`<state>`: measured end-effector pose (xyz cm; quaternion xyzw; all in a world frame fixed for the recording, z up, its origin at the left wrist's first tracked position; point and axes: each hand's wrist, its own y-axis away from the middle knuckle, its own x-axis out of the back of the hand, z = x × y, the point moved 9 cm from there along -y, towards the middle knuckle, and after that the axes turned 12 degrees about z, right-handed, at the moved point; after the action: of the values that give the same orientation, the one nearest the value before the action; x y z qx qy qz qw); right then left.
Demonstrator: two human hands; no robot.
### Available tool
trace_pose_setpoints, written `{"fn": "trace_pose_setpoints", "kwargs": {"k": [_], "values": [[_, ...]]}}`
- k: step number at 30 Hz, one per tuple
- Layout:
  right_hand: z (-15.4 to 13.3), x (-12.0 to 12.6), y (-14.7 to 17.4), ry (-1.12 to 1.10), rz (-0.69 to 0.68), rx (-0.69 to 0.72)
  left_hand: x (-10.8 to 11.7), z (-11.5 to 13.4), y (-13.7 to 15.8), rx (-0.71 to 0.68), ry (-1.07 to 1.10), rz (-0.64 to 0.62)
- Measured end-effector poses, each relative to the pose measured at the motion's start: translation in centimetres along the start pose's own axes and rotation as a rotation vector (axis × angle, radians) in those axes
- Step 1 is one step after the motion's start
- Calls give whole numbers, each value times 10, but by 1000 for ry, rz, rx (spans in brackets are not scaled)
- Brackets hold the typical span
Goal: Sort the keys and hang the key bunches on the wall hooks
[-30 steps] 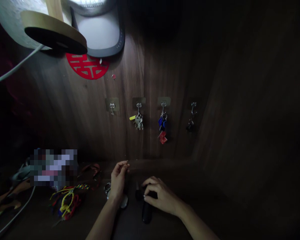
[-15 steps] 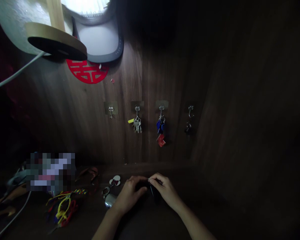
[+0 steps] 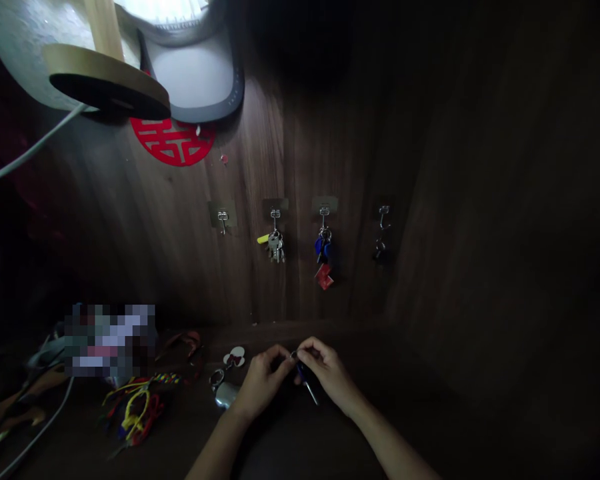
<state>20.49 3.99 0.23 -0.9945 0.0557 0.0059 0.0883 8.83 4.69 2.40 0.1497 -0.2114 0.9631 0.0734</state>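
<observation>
Between the fingertips of my left hand (image 3: pixel 263 383) and my right hand (image 3: pixel 327 367) is a small metal key ring (image 3: pixel 294 355). Both hands pinch it, one from each side. From the ring a key (image 3: pixel 310 390) with a dark blue head and a silver blade hangs down, slanting to the right. Just left of my left wrist lies a silver keychain (image 3: pixel 225 395), partly covered by the hand. Its ring (image 3: pixel 217 379) joins a white, rounded charm (image 3: pixel 237 356).
On the wall, key bunches hang from hooks: one with a yellow tag (image 3: pixel 275 247), one blue with a red charm (image 3: pixel 324 277), one dark (image 3: pixel 380 250). The left hook (image 3: pixel 223 220) is bare. Colourful cords (image 3: pixel 137 413) lie at left; a lamp base (image 3: pixel 110 83) and cap (image 3: pixel 195 80) are above.
My left fingertips have closed onto the ring beside my right ones. The key, dark and hanging steeply before, now slants right with its blade showing. The view has shifted slightly.
</observation>
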Motion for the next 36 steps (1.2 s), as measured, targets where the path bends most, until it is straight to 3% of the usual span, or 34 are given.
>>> {"fn": "trace_pose_setpoints", "kwargs": {"k": [5, 10, 20, 29, 36], "values": [[-4, -3, 5, -64, -40, -34, 5, -8, -4, 139, 233, 73], [-6, -4, 5, -14, -62, 39, 13, -22, -5, 281, 423, 179], [-11, 6, 1, 68, 25, 109, 5, -31, -1, 397, 464, 142], [-28, 14, 4, 83, 113, 206, -1, -23, 1, 373, 414, 73], [-25, 17, 2, 35, 148, 188, -5, -12, 1, 282, 345, -13]]}}
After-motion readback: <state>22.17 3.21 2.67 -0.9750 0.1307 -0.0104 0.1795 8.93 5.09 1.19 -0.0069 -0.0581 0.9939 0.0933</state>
